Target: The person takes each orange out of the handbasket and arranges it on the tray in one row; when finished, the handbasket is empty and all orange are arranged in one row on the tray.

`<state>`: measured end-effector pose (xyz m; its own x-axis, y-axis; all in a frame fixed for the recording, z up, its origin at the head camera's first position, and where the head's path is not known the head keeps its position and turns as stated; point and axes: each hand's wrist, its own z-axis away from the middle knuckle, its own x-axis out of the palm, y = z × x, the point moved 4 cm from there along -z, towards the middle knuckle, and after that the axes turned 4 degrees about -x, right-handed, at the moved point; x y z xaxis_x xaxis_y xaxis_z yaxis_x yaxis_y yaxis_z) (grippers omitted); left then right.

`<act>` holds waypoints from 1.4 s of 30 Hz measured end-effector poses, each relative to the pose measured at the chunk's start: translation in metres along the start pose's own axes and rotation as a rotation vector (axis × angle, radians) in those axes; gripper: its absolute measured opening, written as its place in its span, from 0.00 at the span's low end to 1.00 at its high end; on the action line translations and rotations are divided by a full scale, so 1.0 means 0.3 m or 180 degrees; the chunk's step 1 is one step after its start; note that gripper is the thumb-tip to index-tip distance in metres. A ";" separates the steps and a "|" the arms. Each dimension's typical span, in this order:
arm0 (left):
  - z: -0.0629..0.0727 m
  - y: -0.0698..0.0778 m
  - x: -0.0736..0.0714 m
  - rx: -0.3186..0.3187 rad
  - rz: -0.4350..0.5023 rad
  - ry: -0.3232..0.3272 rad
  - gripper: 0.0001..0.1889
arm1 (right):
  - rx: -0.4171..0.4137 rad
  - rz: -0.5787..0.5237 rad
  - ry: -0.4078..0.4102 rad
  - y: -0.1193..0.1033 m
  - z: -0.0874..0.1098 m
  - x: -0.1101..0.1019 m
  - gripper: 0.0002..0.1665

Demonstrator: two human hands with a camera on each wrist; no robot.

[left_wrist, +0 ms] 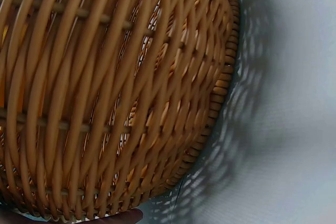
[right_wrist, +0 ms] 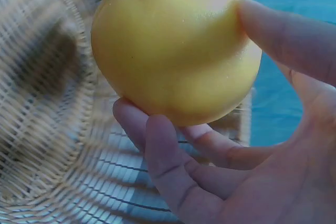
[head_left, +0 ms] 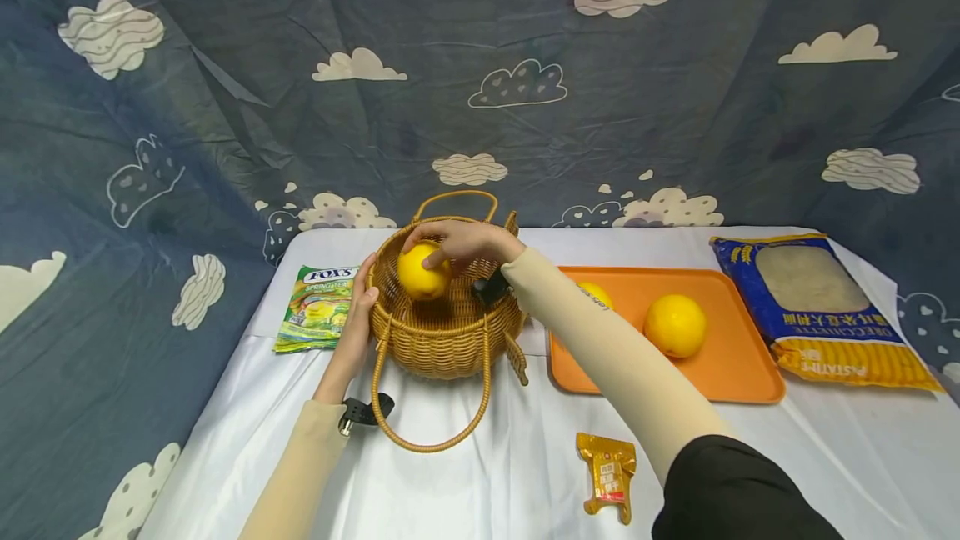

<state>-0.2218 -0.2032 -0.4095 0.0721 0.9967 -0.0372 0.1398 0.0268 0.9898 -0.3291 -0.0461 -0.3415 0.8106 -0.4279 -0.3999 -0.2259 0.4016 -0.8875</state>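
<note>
My right hand (head_left: 465,242) reaches inside the brown wicker basket (head_left: 438,350) and grips an orange (head_left: 423,271), a round yellow fruit. In the right wrist view, thumb and fingertips press on the orange (right_wrist: 178,51) from different sides, and a green stem spot shows on it. Along the basket's left side lies my left hand (head_left: 360,315), touching the wall near the rim. Close up, the left wrist view shows the woven wall (left_wrist: 115,87) with one fingertip (left_wrist: 126,216) at its lower edge. The bottom of the basket is partly hidden.
Right of the basket, an orange tray (head_left: 720,373) holds two more oranges, one partly behind my right forearm. A blue pasta bag (head_left: 817,298) lies beyond it. A green candy bag (head_left: 318,311) is at the left; a small gold packet (head_left: 607,476) lies nearer me.
</note>
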 end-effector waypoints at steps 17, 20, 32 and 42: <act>0.000 0.004 0.004 0.0185 0.0051 -0.0014 0.33 | -0.0384 -0.0456 0.0547 0.066 0.510 -0.273 0.28; 0.001 0.005 0.005 0.0204 0.0082 -0.0032 0.33 | -0.0269 -0.0469 0.0707 0.133 0.611 -0.309 0.28; -0.031 -0.086 -0.021 0.0194 0.0113 -0.0003 0.32 | 0.0247 -0.0273 0.1175 0.408 1.013 -0.379 0.27; -0.017 -0.049 -0.010 0.0187 0.0088 0.0008 0.33 | 0.0491 -0.0312 0.1322 0.634 1.291 -0.344 0.27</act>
<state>-0.2291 -0.2062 -0.4233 0.0743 0.9972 -0.0093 0.1954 -0.0054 0.9807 -0.2465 0.3881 -0.3803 0.5315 -0.7459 -0.4015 -0.0503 0.4454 -0.8939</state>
